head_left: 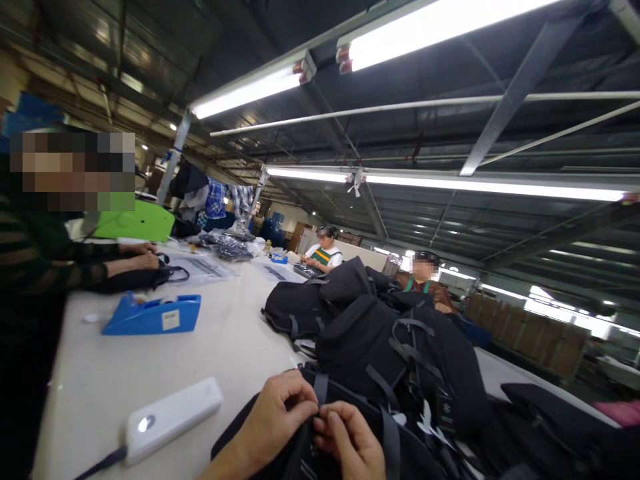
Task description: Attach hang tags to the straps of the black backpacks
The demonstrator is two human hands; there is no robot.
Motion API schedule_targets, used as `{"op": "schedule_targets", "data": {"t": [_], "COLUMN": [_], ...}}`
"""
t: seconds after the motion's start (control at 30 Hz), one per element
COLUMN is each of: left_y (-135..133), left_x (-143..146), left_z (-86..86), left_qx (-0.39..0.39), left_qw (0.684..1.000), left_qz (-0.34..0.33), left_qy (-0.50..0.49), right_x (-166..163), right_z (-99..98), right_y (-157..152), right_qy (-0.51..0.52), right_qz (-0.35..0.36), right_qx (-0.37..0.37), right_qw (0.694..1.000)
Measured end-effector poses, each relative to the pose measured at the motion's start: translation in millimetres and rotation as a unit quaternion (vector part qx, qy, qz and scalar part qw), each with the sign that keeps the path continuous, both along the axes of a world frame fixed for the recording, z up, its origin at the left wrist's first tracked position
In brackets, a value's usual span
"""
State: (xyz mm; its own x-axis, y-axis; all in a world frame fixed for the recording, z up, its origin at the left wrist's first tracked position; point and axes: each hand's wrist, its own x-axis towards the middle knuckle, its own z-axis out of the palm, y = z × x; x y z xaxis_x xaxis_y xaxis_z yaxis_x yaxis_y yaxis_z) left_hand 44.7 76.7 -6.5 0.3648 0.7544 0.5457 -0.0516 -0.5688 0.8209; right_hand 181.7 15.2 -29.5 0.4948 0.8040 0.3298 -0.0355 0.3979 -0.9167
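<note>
A black backpack [400,437] with dark grey straps lies at the table's near edge, under both my hands. My left hand [280,417] is closed in a pinch at the backpack's top, thumb against the fingers. Beside it, almost fingertip to fingertip, my right hand [353,437] pinches too, its fingers curled. Some small dark part sits between the fingertips, too small to name. Just beyond my hands, a heap of black backpacks [360,327] rises with straps and white tags hanging loose.
On the white table [240,340], left of my hands, lie a white corded device [173,417] and a blue tape dispenser [155,315]. A co-worker's hands [143,257] handle a black item at the left. Two more people sit across the table. Plastic-wrapped packs [227,243] lie further back.
</note>
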Motion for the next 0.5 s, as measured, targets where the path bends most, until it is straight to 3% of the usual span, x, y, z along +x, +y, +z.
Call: {"op": "schedule_targets", "data": {"t": [0.5], "left_y": [-5.8], "left_x": [5.4], "left_z": [-0.1], "left_qx": [-0.027], "left_qw": [1.0], "left_qz": [0.0], "left_qy": [0.012], "right_x": [4.5], "right_z": [-6.9], "right_y": [3.5], "right_qy": [0.016], "right_qz": [0.037], "right_qx": [0.001], "right_qw": [0.999]}}
